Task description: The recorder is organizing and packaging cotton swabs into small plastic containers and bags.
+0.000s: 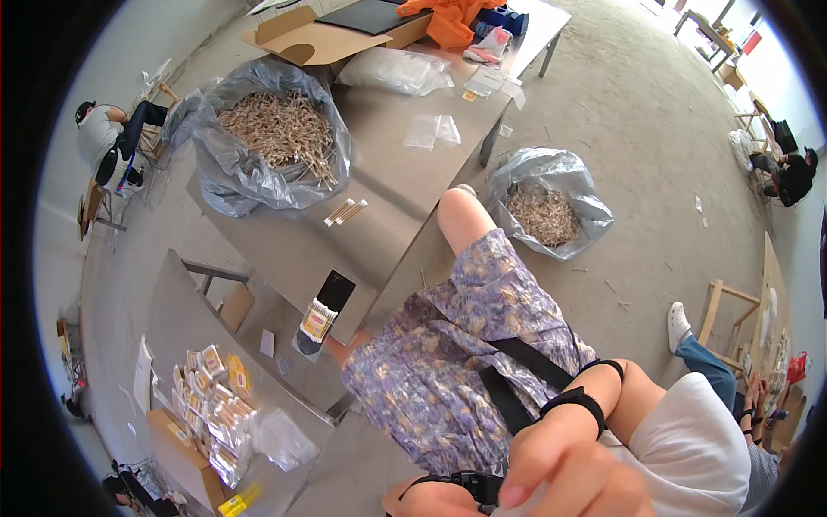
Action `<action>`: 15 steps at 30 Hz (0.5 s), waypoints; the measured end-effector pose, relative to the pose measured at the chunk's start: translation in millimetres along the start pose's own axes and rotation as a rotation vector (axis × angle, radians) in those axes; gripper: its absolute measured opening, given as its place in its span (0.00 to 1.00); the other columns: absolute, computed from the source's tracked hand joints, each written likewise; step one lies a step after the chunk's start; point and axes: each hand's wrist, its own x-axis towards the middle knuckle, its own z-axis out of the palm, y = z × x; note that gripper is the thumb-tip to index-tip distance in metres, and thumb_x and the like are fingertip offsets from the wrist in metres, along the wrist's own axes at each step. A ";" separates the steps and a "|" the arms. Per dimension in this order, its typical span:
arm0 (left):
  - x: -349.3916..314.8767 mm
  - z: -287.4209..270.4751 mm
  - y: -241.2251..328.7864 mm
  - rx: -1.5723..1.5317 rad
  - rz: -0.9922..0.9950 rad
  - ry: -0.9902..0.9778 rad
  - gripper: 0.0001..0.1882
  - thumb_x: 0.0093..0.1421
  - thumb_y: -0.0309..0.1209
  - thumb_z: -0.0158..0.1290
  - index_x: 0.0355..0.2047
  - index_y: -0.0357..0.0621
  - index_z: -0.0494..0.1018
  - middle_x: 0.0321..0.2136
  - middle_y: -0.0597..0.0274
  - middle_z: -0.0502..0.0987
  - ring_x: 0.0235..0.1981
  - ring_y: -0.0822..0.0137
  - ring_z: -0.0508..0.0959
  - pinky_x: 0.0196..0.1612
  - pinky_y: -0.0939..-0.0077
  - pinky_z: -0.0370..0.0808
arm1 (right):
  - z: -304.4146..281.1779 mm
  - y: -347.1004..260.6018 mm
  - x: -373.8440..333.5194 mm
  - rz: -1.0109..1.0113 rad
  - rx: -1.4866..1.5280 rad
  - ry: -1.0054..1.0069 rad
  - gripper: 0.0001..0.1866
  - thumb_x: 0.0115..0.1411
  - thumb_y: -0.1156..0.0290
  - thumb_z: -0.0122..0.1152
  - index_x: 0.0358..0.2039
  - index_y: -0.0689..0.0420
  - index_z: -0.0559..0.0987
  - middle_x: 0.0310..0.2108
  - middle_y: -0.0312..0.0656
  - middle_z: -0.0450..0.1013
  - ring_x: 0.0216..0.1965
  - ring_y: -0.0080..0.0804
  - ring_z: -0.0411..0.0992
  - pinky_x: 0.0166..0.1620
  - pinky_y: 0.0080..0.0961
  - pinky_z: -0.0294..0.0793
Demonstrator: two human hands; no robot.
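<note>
Close to the lower edge my right hand is raised, blurred and cut off, with black bands around its wrist. Its fingers bend, but their tips are out of sight, so I cannot see whether anything is held. Of my left arm only a bit of skin with a black buckled strap shows; the left hand is out of view. On the near corner of the metal table lies a pack of cotton swabs beside a black flat item. Two small swab bundles lie farther back.
A large grey bag of loose swabs stands on the table; another grey bag sits on the floor. Packed swabs fill the lower-left table near a cardboard box. An open carton lies behind. Other people sit around.
</note>
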 end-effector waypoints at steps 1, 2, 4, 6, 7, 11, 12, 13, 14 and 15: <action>-2.6 2.9 -0.8 0.056 -0.008 0.057 0.15 0.66 0.42 0.46 0.24 0.55 0.58 0.22 0.74 0.57 0.27 0.70 0.61 0.34 0.69 0.66 | -4.7 3.0 -0.6 0.002 0.023 -0.041 0.06 0.56 0.72 0.62 0.24 0.49 0.74 0.28 0.34 0.70 0.31 0.30 0.69 0.37 0.32 0.66; -4.9 2.6 -1.3 0.057 -0.005 0.058 0.15 0.66 0.42 0.46 0.24 0.55 0.58 0.22 0.74 0.57 0.27 0.70 0.61 0.34 0.69 0.66 | -8.7 5.4 -0.2 0.007 0.049 -0.081 0.06 0.57 0.71 0.61 0.25 0.50 0.73 0.26 0.34 0.68 0.30 0.29 0.68 0.36 0.31 0.66; -9.2 -0.9 -4.3 0.075 -0.038 0.036 0.13 0.65 0.40 0.47 0.26 0.53 0.60 0.21 0.74 0.57 0.26 0.71 0.62 0.32 0.71 0.65 | -14.4 10.3 0.9 0.019 0.105 -0.163 0.06 0.60 0.70 0.58 0.26 0.51 0.72 0.23 0.33 0.65 0.26 0.27 0.65 0.35 0.29 0.66; -6.9 2.8 -9.6 0.071 0.026 -0.061 0.12 0.64 0.38 0.49 0.26 0.52 0.62 0.21 0.74 0.58 0.27 0.72 0.63 0.31 0.71 0.65 | -14.6 11.9 -0.5 0.037 0.157 -0.206 0.07 0.62 0.70 0.56 0.26 0.51 0.71 0.22 0.32 0.64 0.25 0.26 0.64 0.34 0.29 0.66; -5.3 4.5 -12.4 0.059 0.081 -0.165 0.11 0.64 0.37 0.51 0.26 0.50 0.65 0.20 0.75 0.58 0.27 0.72 0.63 0.30 0.72 0.66 | -12.9 9.8 -1.9 0.038 0.104 -0.136 0.08 0.61 0.71 0.56 0.24 0.51 0.71 0.21 0.31 0.64 0.24 0.25 0.65 0.32 0.28 0.65; -16.9 11.6 -27.8 -0.071 0.178 -0.235 0.10 0.63 0.35 0.53 0.25 0.50 0.67 0.20 0.75 0.61 0.29 0.72 0.65 0.30 0.72 0.66 | -5.4 -2.7 -7.9 0.071 -0.105 0.133 0.16 0.60 0.73 0.57 0.15 0.51 0.68 0.20 0.26 0.66 0.23 0.21 0.68 0.26 0.25 0.61; -19.7 9.5 -33.8 -0.106 0.216 -0.259 0.10 0.62 0.35 0.54 0.25 0.49 0.68 0.21 0.75 0.62 0.29 0.72 0.66 0.30 0.72 0.66 | 0.0 -0.8 -9.4 0.090 -0.145 0.196 0.19 0.59 0.74 0.58 0.12 0.51 0.67 0.20 0.25 0.66 0.23 0.20 0.69 0.24 0.24 0.61; -21.6 6.7 -39.8 -0.140 0.254 -0.287 0.10 0.62 0.34 0.54 0.25 0.49 0.69 0.21 0.75 0.63 0.29 0.72 0.67 0.30 0.72 0.66 | 4.3 6.9 -10.1 0.040 -0.025 0.252 0.18 0.60 0.75 0.57 0.13 0.53 0.70 0.20 0.27 0.68 0.23 0.22 0.69 0.24 0.24 0.61; -20.4 0.2 -47.2 -0.171 0.292 -0.317 0.09 0.62 0.34 0.55 0.25 0.49 0.70 0.21 0.75 0.64 0.30 0.72 0.67 0.30 0.72 0.66 | 11.6 18.8 -12.8 -0.007 0.095 0.313 0.17 0.61 0.76 0.56 0.14 0.55 0.72 0.20 0.29 0.69 0.23 0.23 0.69 0.23 0.25 0.62; -19.5 -0.6 -50.5 -0.237 0.325 -0.361 0.09 0.61 0.34 0.56 0.25 0.49 0.71 0.21 0.75 0.65 0.30 0.72 0.68 0.30 0.71 0.66 | 1.3 16.8 -20.4 0.028 0.106 0.380 0.19 0.61 0.68 0.55 0.17 0.49 0.58 0.22 0.28 0.57 0.25 0.27 0.63 0.31 0.27 0.63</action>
